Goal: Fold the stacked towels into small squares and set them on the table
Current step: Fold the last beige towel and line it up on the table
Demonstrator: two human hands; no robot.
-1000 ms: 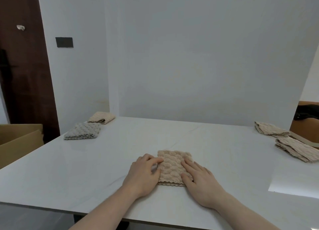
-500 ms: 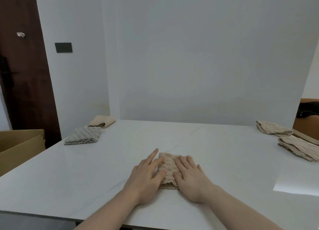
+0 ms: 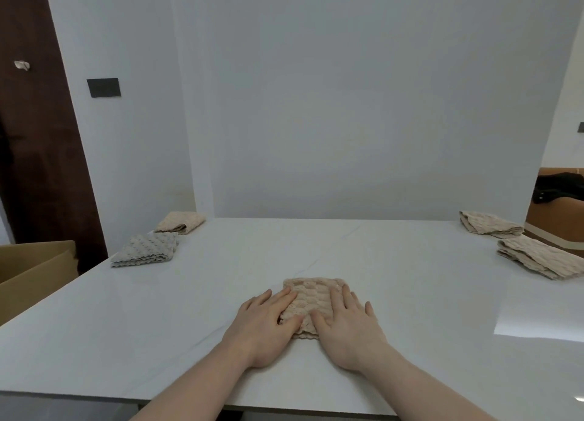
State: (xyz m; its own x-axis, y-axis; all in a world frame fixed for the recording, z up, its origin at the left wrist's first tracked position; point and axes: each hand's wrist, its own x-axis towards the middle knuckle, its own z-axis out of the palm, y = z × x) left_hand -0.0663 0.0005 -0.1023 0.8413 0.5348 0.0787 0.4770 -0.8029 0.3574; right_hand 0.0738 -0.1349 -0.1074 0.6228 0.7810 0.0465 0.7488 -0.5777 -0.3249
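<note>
A small beige towel point(image 3: 311, 297) folded into a square lies on the white table point(image 3: 395, 278) near its front middle. My left hand point(image 3: 265, 322) lies flat on the towel's left side, fingers straight. My right hand point(image 3: 347, 322) presses flat on its right side, fingers spread. Both hands cover the towel's near half. A folded grey towel point(image 3: 145, 250) and a folded beige towel point(image 3: 181, 222) sit at the far left. Two more beige towels point(image 3: 488, 223) point(image 3: 537, 259) lie loosely folded at the far right.
A cardboard box point(image 3: 34, 272) stands beside the table's left edge, below a dark wooden door point(image 3: 38, 136). A white wall rises right behind the table. An orange-brown seat with a black item point(image 3: 556, 187) is beyond the right edge.
My hands moved apart a little on the towel and my fingers flattened out. The camera tilted slightly, and the towel stayed in place.
</note>
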